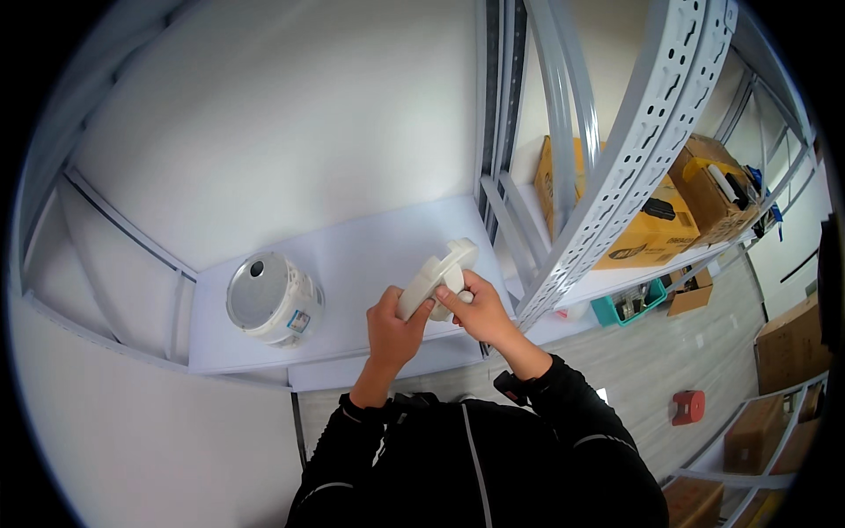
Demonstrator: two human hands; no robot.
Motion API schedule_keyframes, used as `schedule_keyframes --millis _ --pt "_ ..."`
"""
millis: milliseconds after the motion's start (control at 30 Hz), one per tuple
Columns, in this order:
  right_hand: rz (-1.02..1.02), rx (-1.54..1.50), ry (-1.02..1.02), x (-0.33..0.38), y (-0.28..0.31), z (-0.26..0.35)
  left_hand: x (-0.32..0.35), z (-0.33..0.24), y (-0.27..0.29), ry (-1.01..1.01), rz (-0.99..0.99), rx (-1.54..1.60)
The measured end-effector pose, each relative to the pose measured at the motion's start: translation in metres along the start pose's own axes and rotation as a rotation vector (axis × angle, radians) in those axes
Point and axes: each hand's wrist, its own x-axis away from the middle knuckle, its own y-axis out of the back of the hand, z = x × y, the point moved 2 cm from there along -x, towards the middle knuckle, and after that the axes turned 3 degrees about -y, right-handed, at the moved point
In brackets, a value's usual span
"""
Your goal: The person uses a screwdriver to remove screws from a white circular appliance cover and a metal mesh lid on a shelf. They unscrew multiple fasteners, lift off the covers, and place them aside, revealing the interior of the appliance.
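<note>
A white plastic device [428, 280], with a long blocky body and a rounded end, is held in front of me over a white shelf [370, 255]. My left hand [395, 327] is closed around its near-left end. On its right side my right hand [480, 310] grips it, the thumb pressed against the body. What kind of device it is, I cannot make out. To the left of my hands, a white round tub [304, 304] with a grey top and a dark round spot stands on the shelf.
A grey perforated metal post [627, 150] rises close to my right hand. Beyond it, cardboard boxes [647, 231] sit on another rack, with a teal crate [629, 304] lower down. A red stool [688, 407] stands on the floor at right, near more boxes [754, 434].
</note>
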Motion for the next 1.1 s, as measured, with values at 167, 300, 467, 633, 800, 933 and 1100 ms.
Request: schedule_keyframes --millis 167,300,467,633,800,933,1100 --pt "-0.018 0.051 0.058 0.003 0.002 -0.001 0.004 -0.005 -0.002 -0.005 -0.014 -0.021" --pt "-0.081 0.086 0.132 0.006 0.007 -0.007 0.007 -0.002 -0.006 -0.027 -0.026 -0.043" --pt "-0.099 0.034 0.106 0.024 0.025 0.005 -0.015 0.031 0.023 0.002 -0.327 -0.032" --pt "-0.045 0.002 0.107 0.026 0.034 0.012 -0.016 0.037 0.035 -0.038 -0.256 -0.155" --pt "0.026 0.023 0.138 0.021 0.037 -0.010 -0.013 0.053 0.029 -0.344 -0.159 -0.428" --pt "0.012 0.103 0.180 0.012 0.032 -0.025 0.009 0.079 0.033 -0.295 0.017 -0.515" --pt "0.119 0.596 0.273 0.003 0.006 -0.022 0.045 0.116 0.032 -0.282 0.146 -0.527"
